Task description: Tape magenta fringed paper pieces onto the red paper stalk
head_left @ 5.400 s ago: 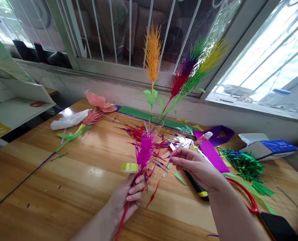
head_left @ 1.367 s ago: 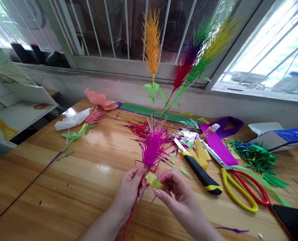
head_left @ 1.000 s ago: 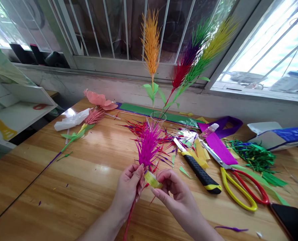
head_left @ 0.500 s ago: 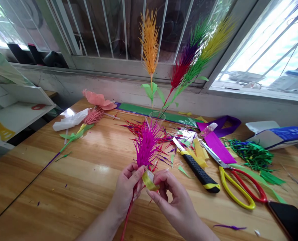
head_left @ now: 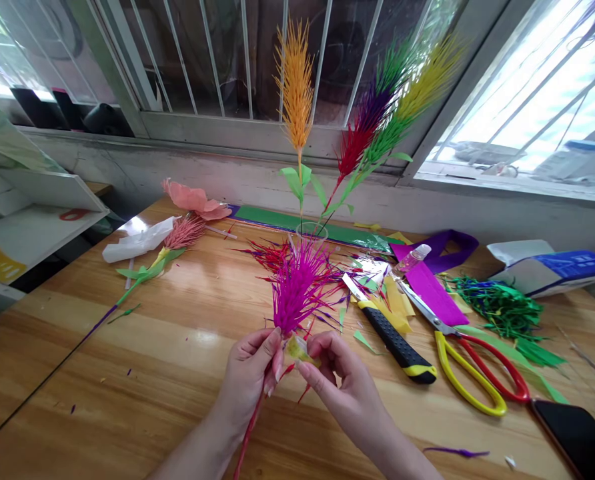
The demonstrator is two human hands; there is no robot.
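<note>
A: What changed since a moment ago?
B: The tape (head_left: pixel 297 348) moved closer to the plume (head_left: pixel 297 287), at 12 o'clock of the hands.
A: Fingers?
B: Left hand (head_left: pixel 250 377) pinches the stem (head_left: pixel 251 427); right hand (head_left: pixel 345 387) grips the tape. Wrapping probably begins.

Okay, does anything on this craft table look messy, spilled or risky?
Yes. Paper slivers lie scattered on the table around the magenta spike held in the left hand. The utility knife lies with its blade out, and the scissors lie open.
</note>
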